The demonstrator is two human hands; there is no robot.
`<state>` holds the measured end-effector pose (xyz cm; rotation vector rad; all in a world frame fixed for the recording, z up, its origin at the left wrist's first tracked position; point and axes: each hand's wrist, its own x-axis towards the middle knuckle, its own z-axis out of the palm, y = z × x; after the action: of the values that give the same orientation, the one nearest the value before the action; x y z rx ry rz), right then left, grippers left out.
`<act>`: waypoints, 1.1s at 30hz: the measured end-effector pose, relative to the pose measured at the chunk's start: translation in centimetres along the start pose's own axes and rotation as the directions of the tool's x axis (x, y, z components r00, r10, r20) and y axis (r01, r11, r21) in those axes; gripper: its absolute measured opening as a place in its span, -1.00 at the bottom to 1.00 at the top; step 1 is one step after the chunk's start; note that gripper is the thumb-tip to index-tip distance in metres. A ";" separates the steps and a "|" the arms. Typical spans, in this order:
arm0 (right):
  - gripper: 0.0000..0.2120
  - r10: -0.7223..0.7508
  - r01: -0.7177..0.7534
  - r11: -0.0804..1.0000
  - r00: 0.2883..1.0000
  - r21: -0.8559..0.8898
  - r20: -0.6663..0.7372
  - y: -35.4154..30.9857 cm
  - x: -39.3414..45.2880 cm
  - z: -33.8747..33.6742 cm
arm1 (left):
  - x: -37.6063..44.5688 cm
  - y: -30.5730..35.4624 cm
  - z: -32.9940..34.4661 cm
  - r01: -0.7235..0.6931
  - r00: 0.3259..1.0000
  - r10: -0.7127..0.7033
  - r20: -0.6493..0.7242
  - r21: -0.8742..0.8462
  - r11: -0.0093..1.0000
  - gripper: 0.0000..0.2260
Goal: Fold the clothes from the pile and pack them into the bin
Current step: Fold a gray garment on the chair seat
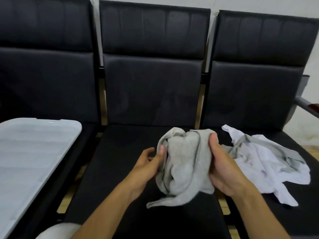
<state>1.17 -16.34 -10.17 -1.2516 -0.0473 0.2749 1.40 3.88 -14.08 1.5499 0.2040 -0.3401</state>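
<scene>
Left hand (pixel 148 163): bare, no rings or glove.
Right hand (pixel 222 168): bare, no rings or glove.
Forearms: both uncovered up to the near edge, no sleeves, watch or bands visible.

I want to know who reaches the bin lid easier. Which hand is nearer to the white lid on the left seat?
Left. The left hand holds the grey garment on the side toward the white lid; the right hand holds its far side.
</scene>
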 end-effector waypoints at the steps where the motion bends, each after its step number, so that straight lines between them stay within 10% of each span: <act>1: -0.36 0.026 -0.027 0.999 0.999 0.038 0.024 -0.3 0.0 0.0 | 0.1 0.0 -0.6 0.000 1.000 0.000 -0.005 -0.031 1.000 -0.26; 6: -0.37 0.027 -0.028 0.999 0.998 -0.027 -0.060 -0.1 0.6 0.0 | -0.5 0.2 -1.5 -0.095 0.960 0.089 0.266 0.012 0.995 -0.66; 10: -0.43 -0.168 0.152 0.985 0.931 -0.076 -0.323 -0.1 1.3 -1.3 | -0.2 0.1 -1.9 -0.228 0.967 0.232 -0.103 0.052 0.972 -0.69; 13: -0.48 -0.325 0.180 0.903 0.880 -0.391 -0.346 -0.6 0.8 -2.3 | -0.3 1.1 -3.3 -0.383 0.832 0.388 -0.397 0.095 0.919 -0.69; 22: -0.71 -0.563 0.188 0.466 0.817 -0.865 -0.126 0.4 1.6 -2.8 | -1.5 2.7 -5.6 -0.534 0.547 0.554 -0.628 0.247 0.808 -0.72; 25: -0.62 -0.483 0.154 0.364 0.875 -0.919 -0.044 1.0 1.8 -2.3 | -2.0 2.8 -5.0 -0.547 0.682 0.569 -0.459 0.196 0.814 -0.75; 28: -0.37 -0.294 0.326 0.538 0.937 -0.777 0.190 1.7 1.5 1.4 | -2.6 2.5 -4.1 -0.540 0.823 0.564 -0.074 0.210 0.815 -0.77; 33: -0.85 0.012 0.256 0.626 0.941 -0.736 0.338 3.0 1.5 5.3 | -3.2 2.5 -4.0 -0.491 0.850 0.431 0.302 0.162 0.856 -0.89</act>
<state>1.10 -10.24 -11.50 -2.0570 -0.5899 0.3459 -0.43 8.07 -10.69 1.7103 -0.4299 -0.1768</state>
